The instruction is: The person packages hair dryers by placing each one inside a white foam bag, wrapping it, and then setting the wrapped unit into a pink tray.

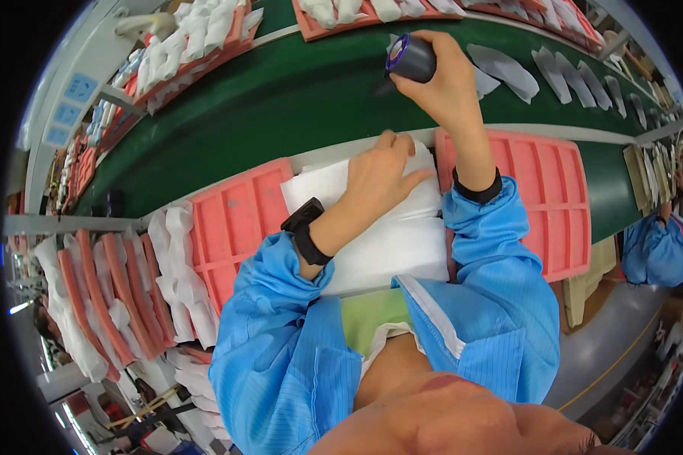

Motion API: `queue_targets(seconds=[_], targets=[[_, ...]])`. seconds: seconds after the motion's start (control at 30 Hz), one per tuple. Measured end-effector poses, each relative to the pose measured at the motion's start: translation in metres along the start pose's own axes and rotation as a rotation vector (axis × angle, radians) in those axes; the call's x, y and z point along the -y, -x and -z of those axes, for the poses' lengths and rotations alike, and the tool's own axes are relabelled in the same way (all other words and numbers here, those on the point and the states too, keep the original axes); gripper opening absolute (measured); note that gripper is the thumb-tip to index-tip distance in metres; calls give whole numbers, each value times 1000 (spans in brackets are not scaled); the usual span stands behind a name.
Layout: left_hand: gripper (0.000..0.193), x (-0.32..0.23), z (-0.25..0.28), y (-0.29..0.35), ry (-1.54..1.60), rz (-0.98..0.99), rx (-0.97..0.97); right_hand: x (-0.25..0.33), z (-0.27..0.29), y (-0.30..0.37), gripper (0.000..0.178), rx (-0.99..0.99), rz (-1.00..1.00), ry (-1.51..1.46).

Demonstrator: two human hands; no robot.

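Observation:
Raised over the green conveyor belt (265,98), my right hand (449,83) grips a dark grey cylindrical part (417,64) with a purple ring at its end. The part is tilted, its ringed end facing left. My left hand (379,174) lies on a stack of thin white wrapping sheets (391,254) in front of me. Its thumb is spread away from the fingers, which bend a little at the sheets' far edge. Beyond my right hand, white wrapped pieces (505,70) rest on the belt.
Pink divided trays flank the sheets, one at left (239,220) and one at right (550,197). More pink trays with white-wrapped pieces (110,288) are stacked at far left. Filled trays (372,14) line the belt's far side. A co-worker's blue sleeve (656,250) shows at far right.

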State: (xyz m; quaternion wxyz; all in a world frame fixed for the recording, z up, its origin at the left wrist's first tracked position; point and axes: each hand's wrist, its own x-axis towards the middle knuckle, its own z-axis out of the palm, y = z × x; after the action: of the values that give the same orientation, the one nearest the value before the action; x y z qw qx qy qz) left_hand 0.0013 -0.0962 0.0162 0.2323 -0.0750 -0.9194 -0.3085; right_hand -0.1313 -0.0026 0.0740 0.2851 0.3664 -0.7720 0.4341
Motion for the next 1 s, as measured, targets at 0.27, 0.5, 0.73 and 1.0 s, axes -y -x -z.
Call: queue_targets(seconds=[0.27,0.5,0.73,1.0], targets=[[27,23,-44,24,-202,68,147,9,35,-1,56,-11,-98,-122],[22,25,-13,8,170,178,57,10,89,-8,49,78,-116,-267],[16,18,44,0,767,390,-37,15,80,0,53,268,-43,-442],[10,8,74,-5,1197,368,-521,50,3,14,60,288,206,-445]])
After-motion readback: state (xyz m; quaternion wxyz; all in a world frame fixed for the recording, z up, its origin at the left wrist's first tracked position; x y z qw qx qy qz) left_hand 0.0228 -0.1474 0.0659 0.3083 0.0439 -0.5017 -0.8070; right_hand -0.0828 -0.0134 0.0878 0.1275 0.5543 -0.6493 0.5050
